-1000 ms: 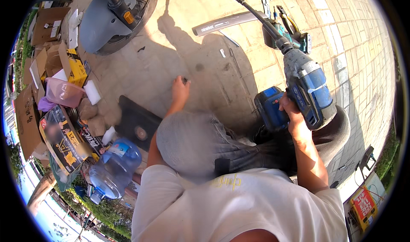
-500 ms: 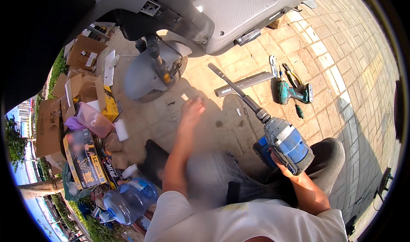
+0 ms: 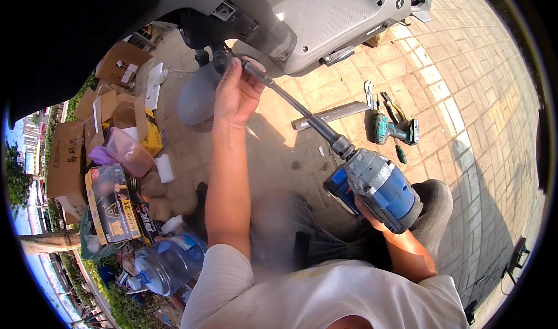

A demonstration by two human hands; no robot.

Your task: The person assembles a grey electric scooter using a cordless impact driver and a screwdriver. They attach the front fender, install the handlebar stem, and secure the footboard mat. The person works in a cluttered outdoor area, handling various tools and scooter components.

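Note:
A blue and grey cordless impact wrench point(image 3: 386, 187) is gripped from below by my right hand point(image 3: 372, 216); its battery faces left. From its nose a long dark extension bar point(image 3: 293, 102) slants up and left to a socket point(image 3: 251, 69). My left hand point(image 3: 237, 99) is raised at that end, thumb and curled fingers closed about the socket; anything small in the fingertips is hidden. Just beyond are the underside of a grey electric scooter point(image 3: 325, 21) and its grey front fender point(image 3: 197, 94), partly behind my hand.
On the paving lie a grey trim strip point(image 3: 331, 115), a green cordless drill point(image 3: 395, 130), pliers point(image 3: 397, 109) and a screwdriver point(image 3: 401, 154). Cardboard boxes point(image 3: 67, 157), a pink plastic container point(image 3: 131, 152) and a large water bottle point(image 3: 168, 265) crowd the left.
My left hand has risen from low over the paving to the socket. The impact wrench has shifted slightly left, and its bar's tip has swung up and left toward the scooter.

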